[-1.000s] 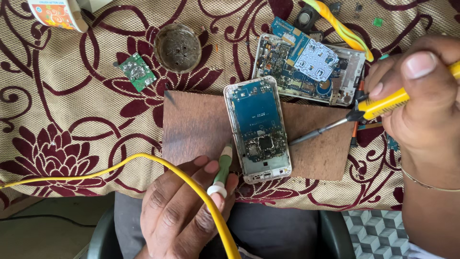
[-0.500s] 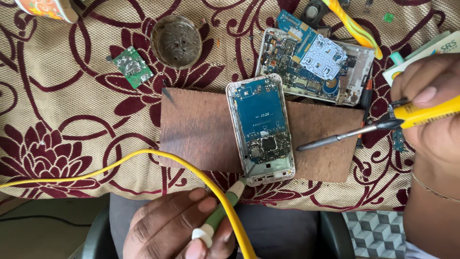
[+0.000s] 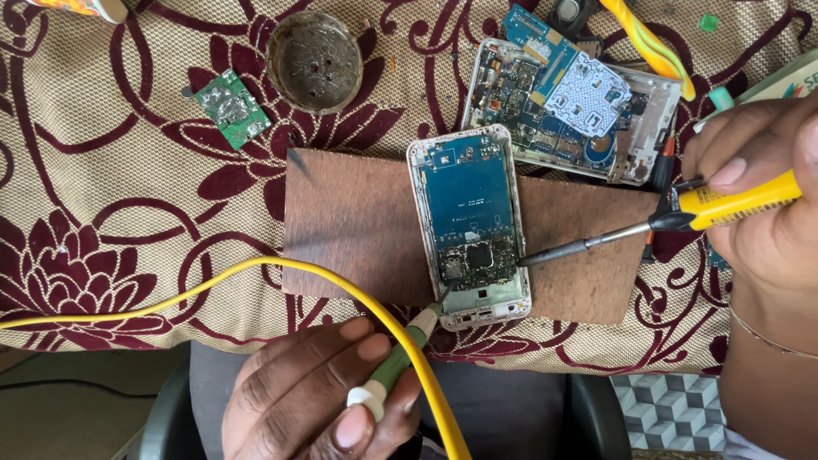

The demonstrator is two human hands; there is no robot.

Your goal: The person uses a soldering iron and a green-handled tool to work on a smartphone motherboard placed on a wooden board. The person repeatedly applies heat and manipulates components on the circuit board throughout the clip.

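An opened phone [image 3: 470, 223] with a bare blue circuit board lies on a brown wooden board [image 3: 358, 230]. My right hand [image 3: 758, 204] grips a yellow-handled soldering iron [image 3: 673, 217]; its dark tip rests at the phone's right edge, beside the chips. My left hand [image 3: 324, 396] holds a thin green-and-white tool [image 3: 394, 362] whose fine point touches the phone's lower left corner. A yellow cable [image 3: 256, 277] crosses over my left hand.
A second stripped phone [image 3: 571, 106] lies behind the wooden board. A small green circuit board [image 3: 232, 107] and a round metal dish [image 3: 313, 61] sit at the back left on the maroon-flowered cloth [image 3: 102, 196]. The table's front edge is just above my left hand.
The view has shifted and the soldering iron's tip has come in to the phone's right edge. The green tool's point has moved up to the phone's lower left corner.
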